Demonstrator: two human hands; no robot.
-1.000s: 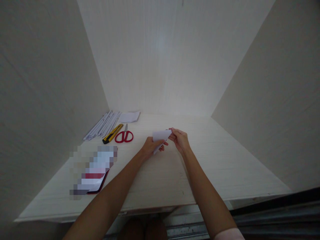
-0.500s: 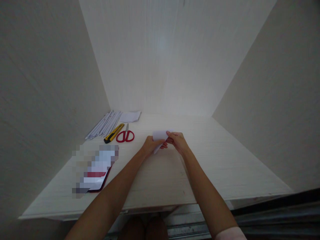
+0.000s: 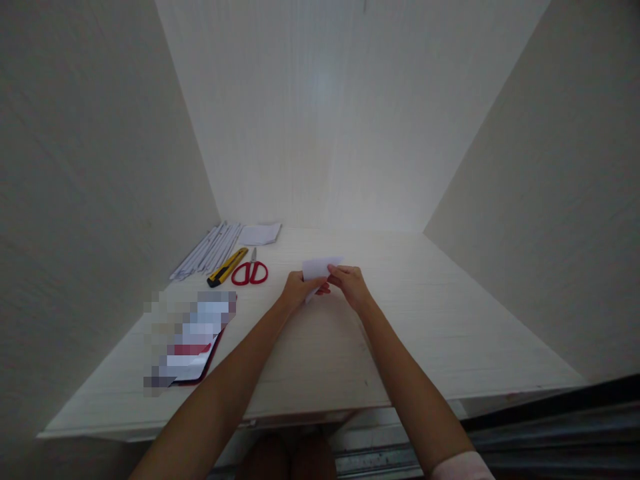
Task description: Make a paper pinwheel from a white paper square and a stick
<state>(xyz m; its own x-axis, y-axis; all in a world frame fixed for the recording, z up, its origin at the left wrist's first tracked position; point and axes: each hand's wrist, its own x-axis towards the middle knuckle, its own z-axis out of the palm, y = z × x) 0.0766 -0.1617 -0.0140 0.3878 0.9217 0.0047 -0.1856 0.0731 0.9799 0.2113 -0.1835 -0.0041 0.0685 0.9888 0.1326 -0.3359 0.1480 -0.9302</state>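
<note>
Both hands are meeting over the middle of the pale wooden tabletop and are sharing a small folded piece of white paper. The left hand is gripping the paper's lower left part, fingers curled around it, while the right hand is pinching its lower right edge between thumb and fingertips. The paper is sticking up just beyond the two hands, its upper edge showing above the knuckles, and is being held slightly above the tabletop. Left of the paper, a pair of red-handled scissors is lying beside a yellow and black utility knife. Farther left of the paper, a bundle of white rolled paper sticks is resting, with a flat white sheet stack just behind the scissors.
</note>
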